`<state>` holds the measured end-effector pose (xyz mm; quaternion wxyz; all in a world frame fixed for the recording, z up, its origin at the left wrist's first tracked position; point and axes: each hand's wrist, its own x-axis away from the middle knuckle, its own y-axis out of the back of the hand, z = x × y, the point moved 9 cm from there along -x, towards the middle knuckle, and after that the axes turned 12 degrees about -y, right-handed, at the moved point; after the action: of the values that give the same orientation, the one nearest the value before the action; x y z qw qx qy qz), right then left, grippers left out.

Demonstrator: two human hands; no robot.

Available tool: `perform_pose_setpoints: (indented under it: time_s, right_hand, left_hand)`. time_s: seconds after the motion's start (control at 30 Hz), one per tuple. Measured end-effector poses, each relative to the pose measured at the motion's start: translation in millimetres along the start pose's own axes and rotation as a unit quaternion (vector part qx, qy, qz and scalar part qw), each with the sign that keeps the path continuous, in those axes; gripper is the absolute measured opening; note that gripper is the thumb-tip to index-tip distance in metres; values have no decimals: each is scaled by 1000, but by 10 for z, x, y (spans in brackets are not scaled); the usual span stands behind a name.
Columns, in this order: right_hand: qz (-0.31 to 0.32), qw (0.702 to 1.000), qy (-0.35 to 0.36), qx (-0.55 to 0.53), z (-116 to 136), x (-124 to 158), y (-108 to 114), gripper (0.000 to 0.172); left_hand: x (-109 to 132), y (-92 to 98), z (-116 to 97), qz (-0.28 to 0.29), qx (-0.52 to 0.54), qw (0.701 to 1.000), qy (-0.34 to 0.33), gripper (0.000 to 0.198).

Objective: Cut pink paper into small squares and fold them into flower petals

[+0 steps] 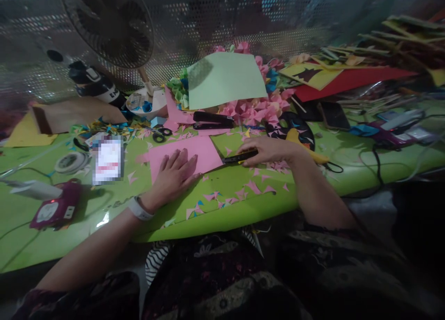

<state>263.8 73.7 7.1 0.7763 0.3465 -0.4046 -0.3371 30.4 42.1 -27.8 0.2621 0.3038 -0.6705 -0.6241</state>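
My left hand (174,176) lies flat with fingers spread on a folded-looking sheet of pink paper (205,153), pressing it to the green table (139,232). In my right hand (267,151) is a black utility knife (245,156) with a bit of yellow on it. Its tip touches or lies right beside the paper's right edge; I cannot tell which. Small pink and blue paper scraps (253,186) are scattered on the table in front of both hands.
Behind the paper lie a black stapler (212,120), scissors (162,134), a pale green sheet (225,79) and heaped pink paper pieces (267,104). A fan (111,28) stands back left. A tape roll (71,162), a blurred-out screen (107,160) and a purple power strip (55,209) are left.
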Motion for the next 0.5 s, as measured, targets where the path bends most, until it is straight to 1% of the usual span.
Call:
perform_pose_setpoints:
  time_s: [0.2,0.4,0.5]
  right_hand:
    - [-8,1000,24,0,28,-17,-31,51]
    - [30,999,20,-25,-77,33,-42,52]
    - [16,1000,19,-10,-70,19,-28,54]
  left_hand:
    - [3,17,-7,-6,9,1000,-3,66]
    - [4,17,-1,-6,21,1000,0,66]
    - [5,18,-1,-4,20,1000,2,67]
